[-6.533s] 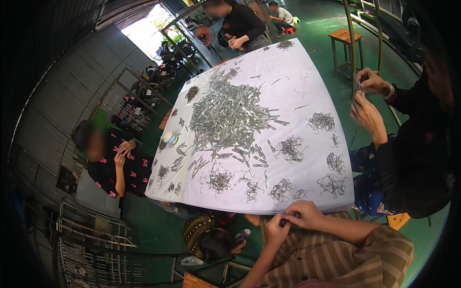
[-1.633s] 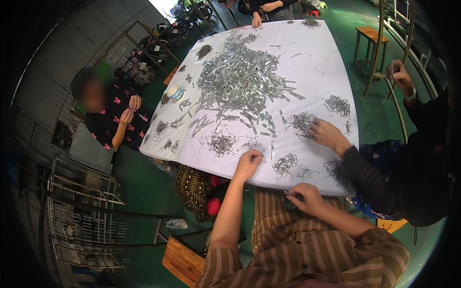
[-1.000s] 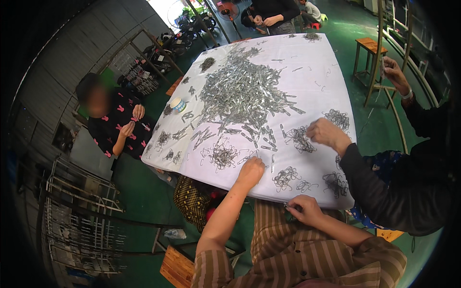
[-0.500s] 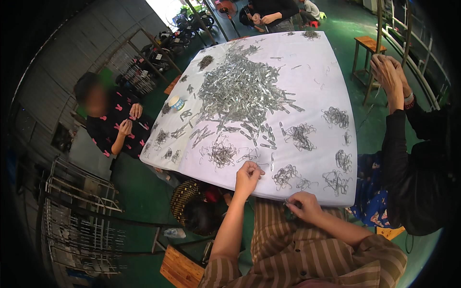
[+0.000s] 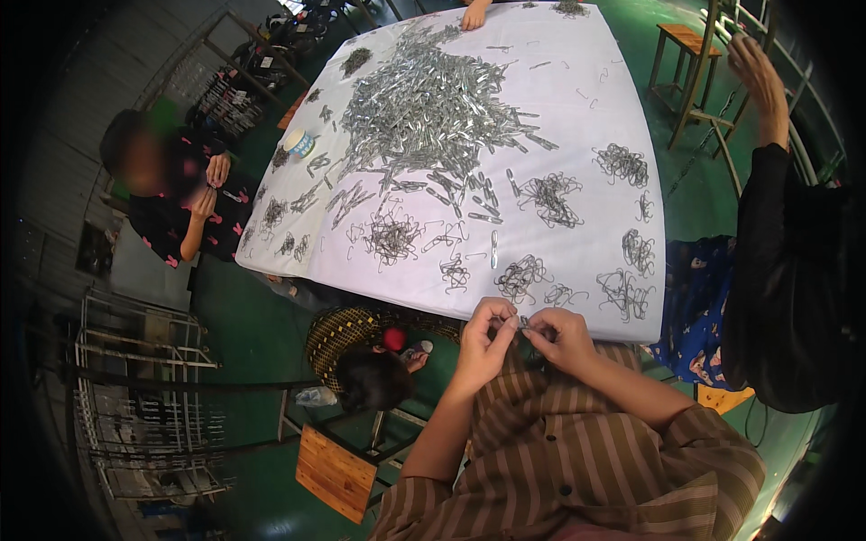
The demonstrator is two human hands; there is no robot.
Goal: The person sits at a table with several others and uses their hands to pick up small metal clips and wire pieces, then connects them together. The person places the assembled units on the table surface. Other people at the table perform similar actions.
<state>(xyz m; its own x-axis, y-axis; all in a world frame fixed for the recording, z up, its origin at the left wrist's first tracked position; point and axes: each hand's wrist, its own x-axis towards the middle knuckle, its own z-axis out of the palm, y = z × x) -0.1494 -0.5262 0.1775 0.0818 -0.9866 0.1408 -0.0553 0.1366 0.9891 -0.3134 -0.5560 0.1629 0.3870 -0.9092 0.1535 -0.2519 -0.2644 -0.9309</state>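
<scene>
Close together at the near edge of the white-covered table (image 5: 361, 230), my two hands meet in front of my lap. My left hand (image 5: 488, 341) is closed in a pinch on a thin bent wire, mostly hidden by the fingers. Thumb and finger of my right hand (image 5: 563, 339) grip a small metal piece, its shape too small to make out. Just beyond them lies a tangled heap of bent wire hooks (image 5: 521, 278). A single flat metal strip (image 5: 493, 250) lies beside that heap, and a smaller cluster of wire hooks (image 5: 455, 272) is to its left.
A large pile of shiny metal strips (image 5: 419, 113) covers the table's middle. More wire heaps (image 5: 624, 166) line the right side. A small tub (image 5: 299, 142) stands at left. People sit left and right; a person crouches beside a wooden stool (image 5: 336, 472). Another hand (image 5: 474, 14) reaches over the far edge.
My left hand has come back from the tabletop with a wire to meet my right hand. The view has shifted, and a person's hand now shows at the far edge.
</scene>
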